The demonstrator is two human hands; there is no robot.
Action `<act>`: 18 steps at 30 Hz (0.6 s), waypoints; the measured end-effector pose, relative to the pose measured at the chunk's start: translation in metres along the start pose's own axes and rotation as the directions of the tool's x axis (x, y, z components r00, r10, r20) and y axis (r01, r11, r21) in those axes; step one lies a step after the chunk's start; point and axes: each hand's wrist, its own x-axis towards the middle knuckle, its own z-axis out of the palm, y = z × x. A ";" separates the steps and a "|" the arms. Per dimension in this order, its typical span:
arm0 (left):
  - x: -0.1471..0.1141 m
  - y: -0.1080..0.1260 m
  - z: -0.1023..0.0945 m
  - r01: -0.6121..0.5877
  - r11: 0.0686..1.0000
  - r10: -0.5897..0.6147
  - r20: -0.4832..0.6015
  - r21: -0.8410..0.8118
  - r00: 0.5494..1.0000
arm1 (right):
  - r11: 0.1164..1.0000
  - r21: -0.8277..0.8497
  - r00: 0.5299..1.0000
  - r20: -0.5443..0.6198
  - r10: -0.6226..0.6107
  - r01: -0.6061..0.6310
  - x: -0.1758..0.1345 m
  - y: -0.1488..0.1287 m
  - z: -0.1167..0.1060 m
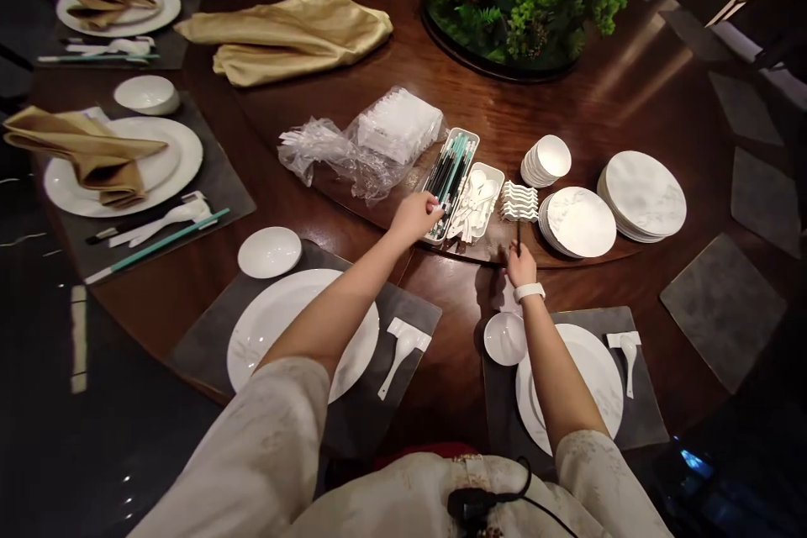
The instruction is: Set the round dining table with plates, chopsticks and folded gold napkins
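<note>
My left hand (414, 218) reaches to the near end of a white tray (474, 138) filled with black and teal chopsticks (451, 172). Its fingers are pinched at the chopstick ends, on what looks like one of them. My right hand (522, 266), with a white band at the wrist, is closed around a black chopstick (519, 237) that points away from me. Just beyond it are stacked white chopstick rests (520, 200). Between the hands, a second white tray (499, 178) holds several white spoons (477, 200).
Stacked small bowls (555, 156), small plates (583, 223) and larger plates (646, 193) stand to the right. Plastic bags (391, 130) and a gold cloth (296, 34) lie farther left. Behind is a green plant centrepiece (523, 0). Place settings with plates (306, 286) line the near edge.
</note>
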 end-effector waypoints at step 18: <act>0.062 0.052 0.056 0.293 0.886 -0.330 0.045 0.358 0.943 | 0.755 -0.654 0.993 0.111 0.050 0.035 0.036 0.043 -0.064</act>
